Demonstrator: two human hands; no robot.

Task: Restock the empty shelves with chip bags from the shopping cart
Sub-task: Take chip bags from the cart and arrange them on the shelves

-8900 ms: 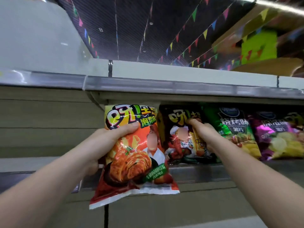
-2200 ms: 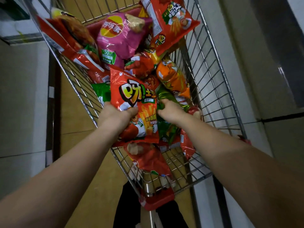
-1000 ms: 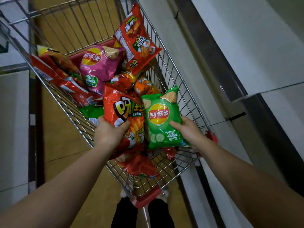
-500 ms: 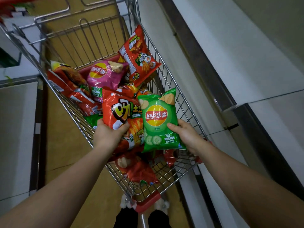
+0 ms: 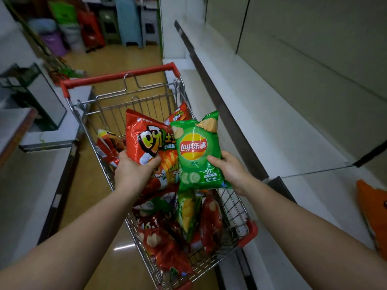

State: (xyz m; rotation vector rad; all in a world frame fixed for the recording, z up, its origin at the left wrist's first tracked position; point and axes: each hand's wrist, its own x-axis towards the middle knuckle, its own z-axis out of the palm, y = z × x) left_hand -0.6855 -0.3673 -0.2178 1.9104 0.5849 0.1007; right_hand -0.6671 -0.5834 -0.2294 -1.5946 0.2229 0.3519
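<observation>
My left hand [image 5: 134,171] grips a red chip bag [image 5: 146,139] by its lower edge, held above the wire shopping cart [image 5: 100,109]. My right hand [image 5: 229,168] grips a green Lay's bag [image 5: 196,151] at its right side, next to the red bag and overlapping it. Both bags are upright above the cart. Several more chip bags [image 5: 167,243], mostly red, lie in the cart below. To the right runs a white shelf [image 5: 261,122] with bare boards.
An orange bag [image 5: 374,210] lies on the shelf at the far right. The cart's red handle [image 5: 117,77] is at the far end. A low white counter [image 5: 41,139] stands left of the aisle. Stacked stools and bins [image 5: 94,28] fill the aisle's far end.
Both hands have lifted the red and green bags higher out of the cart. My view has tilted up, so the aisle's far end and more of the right shelf show.
</observation>
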